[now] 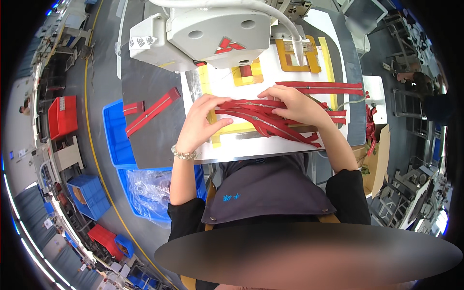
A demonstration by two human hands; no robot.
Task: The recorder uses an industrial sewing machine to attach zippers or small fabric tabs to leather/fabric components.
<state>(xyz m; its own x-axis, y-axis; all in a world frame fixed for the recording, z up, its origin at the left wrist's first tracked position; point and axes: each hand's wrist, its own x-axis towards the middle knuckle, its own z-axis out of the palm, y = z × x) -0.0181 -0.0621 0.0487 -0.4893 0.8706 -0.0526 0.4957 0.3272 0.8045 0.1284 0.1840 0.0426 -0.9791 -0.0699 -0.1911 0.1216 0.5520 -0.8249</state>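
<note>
Fingers parted, your left hand (199, 122) and right hand (302, 107) touch red cloth zippers (263, 117) between grey table edge (154, 163) and boxy white machine (212, 30).

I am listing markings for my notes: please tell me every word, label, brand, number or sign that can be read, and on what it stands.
Dark apron: blue characters at its left; wording not copied here.
White machine: red three-part emblem; brand not named.
White sticker at the machine's left end: marks too small to read.
Red zippers: no readable text.
</note>
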